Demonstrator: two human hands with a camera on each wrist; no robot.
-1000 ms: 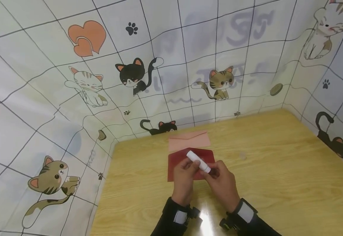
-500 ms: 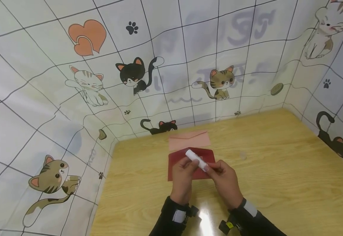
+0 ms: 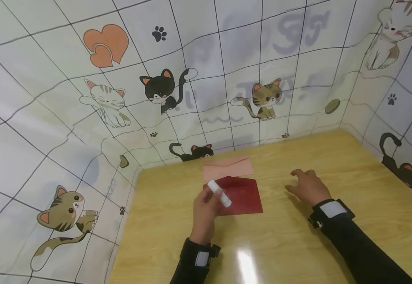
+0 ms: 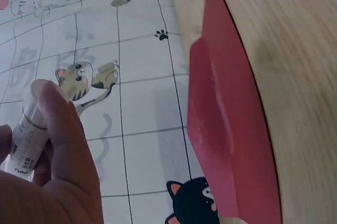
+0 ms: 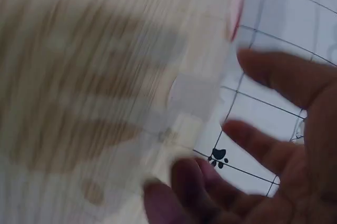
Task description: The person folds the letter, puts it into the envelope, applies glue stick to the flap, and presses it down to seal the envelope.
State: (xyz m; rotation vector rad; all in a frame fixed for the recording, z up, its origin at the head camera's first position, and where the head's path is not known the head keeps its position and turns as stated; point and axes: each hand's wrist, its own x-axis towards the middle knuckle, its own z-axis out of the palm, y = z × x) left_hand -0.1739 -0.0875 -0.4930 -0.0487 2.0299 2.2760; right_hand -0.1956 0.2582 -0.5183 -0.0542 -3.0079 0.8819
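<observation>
My left hand [image 3: 203, 213] pinches a white capped glue stick [image 3: 224, 199] between thumb and fingers, tilted over the red envelope [image 3: 245, 197]. Small dark print shows on the glue stick [image 4: 26, 142] in the left wrist view. That envelope lies on the table with its pointed flap towards the wall, and the left wrist view shows the flap [image 4: 202, 108] raised along a fold. Off to the right, my right hand [image 3: 311, 188] hovers low over the table, fingers loosely bent and holding nothing. Below its fingers, a pale translucent round-edged piece [image 5: 192, 97] lies on the wood in the right wrist view.
A pink envelope [image 3: 227, 167] lies just behind the red one, near the wall. White cloth walls [image 3: 220, 79] printed with cats enclose the wooden table [image 3: 163, 244] at the back and both sides. Light glares off the tabletop in front.
My right hand has let go of the glue stick and moved right, away from the envelopes. My left hand, still holding the glue stick, has shifted slightly left, uncovering more of the red envelope.
</observation>
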